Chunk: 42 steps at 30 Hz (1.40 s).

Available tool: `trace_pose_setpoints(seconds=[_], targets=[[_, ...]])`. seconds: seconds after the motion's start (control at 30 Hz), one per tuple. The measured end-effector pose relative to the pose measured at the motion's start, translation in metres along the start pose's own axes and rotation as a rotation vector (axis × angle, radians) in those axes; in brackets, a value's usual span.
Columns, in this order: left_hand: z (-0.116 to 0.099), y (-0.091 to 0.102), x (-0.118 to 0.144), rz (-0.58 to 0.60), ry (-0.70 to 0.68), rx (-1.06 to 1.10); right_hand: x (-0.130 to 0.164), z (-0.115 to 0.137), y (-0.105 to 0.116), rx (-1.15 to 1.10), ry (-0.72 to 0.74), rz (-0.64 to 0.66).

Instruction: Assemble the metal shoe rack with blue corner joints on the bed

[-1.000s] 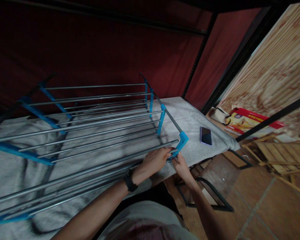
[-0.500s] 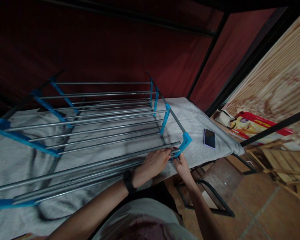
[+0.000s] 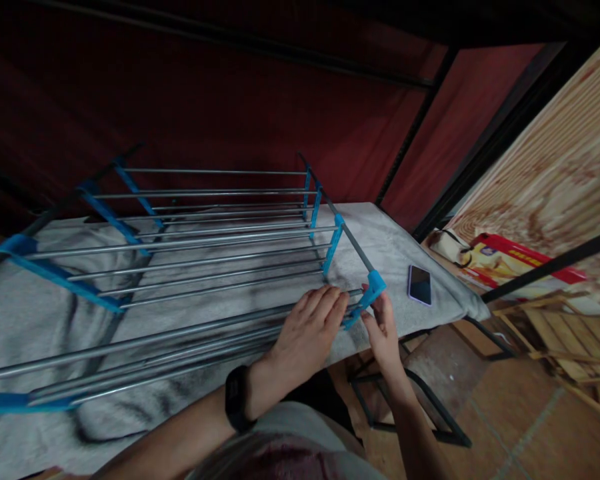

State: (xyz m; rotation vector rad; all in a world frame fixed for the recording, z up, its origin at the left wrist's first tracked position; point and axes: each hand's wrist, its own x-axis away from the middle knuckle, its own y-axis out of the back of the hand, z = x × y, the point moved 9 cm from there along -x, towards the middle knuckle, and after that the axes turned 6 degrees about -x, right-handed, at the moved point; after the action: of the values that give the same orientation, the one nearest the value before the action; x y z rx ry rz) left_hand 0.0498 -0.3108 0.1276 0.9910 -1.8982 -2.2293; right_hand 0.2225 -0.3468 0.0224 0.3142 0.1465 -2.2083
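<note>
A rack (image 3: 200, 260) of grey metal rods and blue plastic brackets lies on a grey blanket (image 3: 40, 333). My left hand (image 3: 307, 330), with a black watch on the wrist, lies flat over the nearest rods with its fingers stretched out. Just to its right, my right hand (image 3: 383, 330) pinches the blue corner bracket (image 3: 370, 293) at the rack's near right end.
A phone (image 3: 420, 285) lies face up on the blanket right of the rack. Beyond it a red box (image 3: 510, 260) leans at a wooden panel (image 3: 555, 173). A black metal frame (image 3: 410, 407) stands on the tiled floor below. Dark red cloth hangs behind.
My left hand has opened from curling round the rod ends and lies flat on top of them. My right hand has come up to grip the blue corner bracket.
</note>
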Motion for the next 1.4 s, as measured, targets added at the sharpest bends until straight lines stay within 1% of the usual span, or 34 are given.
trace_pose_setpoints(seconds=[0.03, 0.1, 0.2, 0.3, 0.4, 0.53, 0.63, 0.77, 0.93, 1.2, 1.4], targets=[[0.005, -0.002, -0.008, 0.027, 0.044, 0.017, -0.003, 0.006, 0.0, 0.001, 0.002, -0.007], [0.011, -0.014, -0.024, 0.115, 0.092, 0.084, -0.008, 0.016, -0.001, 0.023, 0.015, -0.021], [0.011, -0.034, -0.04, 0.238, 0.092, 0.18, -0.015, 0.025, -0.006, 0.07, 0.038, -0.003], [0.011, -0.044, -0.045, 0.28, 0.099, 0.203, -0.017, 0.029, -0.009, 0.109, 0.062, 0.03], [0.01, -0.042, -0.043, 0.254, 0.102, 0.211, -0.017, 0.031, -0.012, 0.149, 0.085, 0.066], [0.009, -0.03, -0.041, 0.228, 0.114, 0.213, -0.017, 0.034, -0.013, 0.175, 0.115, 0.082], [0.007, -0.021, -0.041, 0.242, 0.124, 0.213, -0.017, 0.037, -0.013, 0.196, 0.124, 0.072], [0.005, -0.015, -0.043, 0.276, 0.121, 0.211, -0.016, 0.036, -0.013, 0.219, 0.107, 0.059], [0.004, -0.013, -0.044, 0.26, 0.115, 0.198, -0.015, 0.034, -0.013, 0.213, 0.108, 0.047], [0.005, -0.011, -0.045, 0.299, 0.108, 0.206, -0.013, 0.034, -0.015, 0.228, 0.117, 0.055], [0.005, -0.018, -0.044, 0.33, 0.118, 0.191, -0.012, 0.033, -0.018, 0.19, 0.106, 0.093]])
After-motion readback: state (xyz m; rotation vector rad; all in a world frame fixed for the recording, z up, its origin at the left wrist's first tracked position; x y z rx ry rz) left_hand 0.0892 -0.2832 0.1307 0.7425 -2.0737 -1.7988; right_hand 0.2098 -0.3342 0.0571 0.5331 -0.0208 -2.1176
